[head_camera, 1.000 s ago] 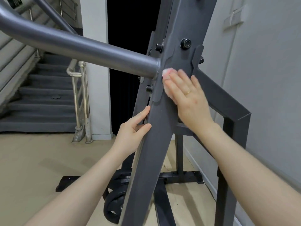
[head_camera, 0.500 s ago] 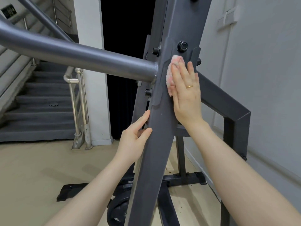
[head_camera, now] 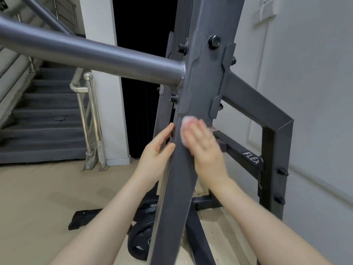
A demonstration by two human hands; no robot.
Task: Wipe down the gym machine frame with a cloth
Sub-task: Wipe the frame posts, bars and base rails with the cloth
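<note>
The right hand (head_camera: 205, 148), blurred, presses the small pink fluffy cloth (head_camera: 186, 124) flat under straight fingers against the slanted dark grey steel upright of the gym machine frame (head_camera: 177, 178), just below the bolted bracket plate (head_camera: 205, 81); unpinched, the cloth could slip out, or knuckles could catch the bracket's edge. The left hand (head_camera: 155, 153) steadies the upright's left edge between extended fingers and thumb, and could be nipped there; I count one cloth, two hands, one round grey crossbar (head_camera: 91, 54), one black weight plate (head_camera: 142, 240) on the floor.

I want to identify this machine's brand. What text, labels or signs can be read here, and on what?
"FLEX": white letters on the dark lower crossbar right of the right hand; the word's end is hidden by the post.
Sign at top left: cut off, unreadable.
Wall box: no legible text.
</note>
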